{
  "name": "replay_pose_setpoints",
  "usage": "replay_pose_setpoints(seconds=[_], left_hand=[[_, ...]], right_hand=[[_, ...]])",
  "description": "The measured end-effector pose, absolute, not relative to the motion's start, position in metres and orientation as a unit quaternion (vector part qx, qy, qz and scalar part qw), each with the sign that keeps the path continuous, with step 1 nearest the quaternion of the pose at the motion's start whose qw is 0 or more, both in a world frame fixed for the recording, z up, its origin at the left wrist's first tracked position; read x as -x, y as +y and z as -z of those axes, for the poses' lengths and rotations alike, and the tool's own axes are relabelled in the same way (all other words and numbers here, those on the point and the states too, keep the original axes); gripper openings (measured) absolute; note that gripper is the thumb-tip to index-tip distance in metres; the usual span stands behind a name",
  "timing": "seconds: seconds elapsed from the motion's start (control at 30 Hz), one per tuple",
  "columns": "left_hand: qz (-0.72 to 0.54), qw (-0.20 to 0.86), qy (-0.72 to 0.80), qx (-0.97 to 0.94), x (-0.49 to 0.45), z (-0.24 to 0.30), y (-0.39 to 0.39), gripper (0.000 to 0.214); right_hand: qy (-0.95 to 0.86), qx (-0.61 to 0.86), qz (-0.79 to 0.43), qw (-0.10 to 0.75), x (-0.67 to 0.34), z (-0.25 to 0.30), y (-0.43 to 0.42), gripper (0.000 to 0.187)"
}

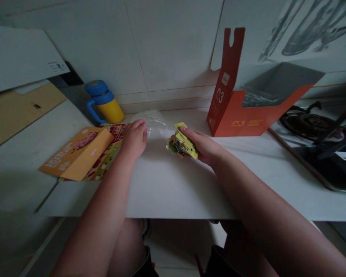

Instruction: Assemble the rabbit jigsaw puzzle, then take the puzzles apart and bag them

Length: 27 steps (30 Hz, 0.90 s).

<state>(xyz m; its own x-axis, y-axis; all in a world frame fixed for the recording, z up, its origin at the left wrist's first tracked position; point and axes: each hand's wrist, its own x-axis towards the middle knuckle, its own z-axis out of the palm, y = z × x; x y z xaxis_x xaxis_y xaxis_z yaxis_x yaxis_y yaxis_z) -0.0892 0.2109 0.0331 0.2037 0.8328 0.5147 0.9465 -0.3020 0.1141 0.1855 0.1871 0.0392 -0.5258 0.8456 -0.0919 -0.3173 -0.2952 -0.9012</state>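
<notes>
My right hand (204,145) is closed round a bunch of small printed cardboard pieces (184,142), yellow-green on the outside with green and brown edges showing. It holds them above the white countertop (167,184). To the left, my left hand (135,137) has its fingers curled at the edge of a clear plastic bag (155,120) and appears to pinch it. Beneath and left of that hand lies a colourful printed sheet (103,163) in red and green. An orange-yellow printed folder or box (77,154) rests partly over the sheet.
A yellow and blue mug (105,104) stands near the tiled wall. On the right, an open orange box (245,115) contains clear plastic. A gas stove (314,130) occupies the far right. White and brown cardboard (20,111) juts in at the left.
</notes>
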Motion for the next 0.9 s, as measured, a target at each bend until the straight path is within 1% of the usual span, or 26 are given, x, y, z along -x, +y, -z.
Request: replay_pose_setpoints(seconds=[0.1,0.17,0.3,0.37,0.47,0.6,0.67,0.83,0.9], left_hand=[[0.306,0.097,-0.505,0.801,0.073,-0.041,0.201,0.034],[0.329,0.074,-0.46,0.821,0.06,-0.046,0.192,0.031],[0.36,0.028,-0.406,0.839,0.039,-0.052,0.177,0.031],[0.379,0.02,-0.407,0.831,0.032,-0.053,0.172,0.027],[0.408,-0.002,-0.418,0.812,0.024,-0.05,0.166,0.023],[0.41,-0.024,-0.409,0.815,0.017,-0.045,0.164,0.023],[0.41,-0.026,-0.401,0.819,0.013,-0.043,0.163,0.023],[0.418,-0.039,-0.375,0.827,0.002,-0.041,0.158,0.022],[0.424,-0.047,-0.348,0.835,-0.006,-0.04,0.154,0.02]], right_hand=[[-0.48,0.241,-0.776,0.331,-0.185,-0.045,0.178,0.04],[-0.488,0.228,-0.786,0.302,-0.185,-0.049,0.173,0.041],[-0.484,0.25,-0.78,0.307,-0.186,-0.049,0.175,0.05],[-0.469,0.299,-0.765,0.324,-0.188,-0.045,0.18,0.047],[-0.444,0.377,-0.733,0.351,-0.189,-0.038,0.188,0.035],[-0.424,0.413,-0.691,0.415,-0.185,-0.035,0.192,0.03],[-0.411,0.422,-0.67,0.451,-0.182,-0.035,0.193,0.031],[-0.372,0.438,-0.62,0.534,-0.176,-0.03,0.196,0.042],[-0.368,0.442,-0.596,0.56,-0.175,-0.026,0.197,0.044]])
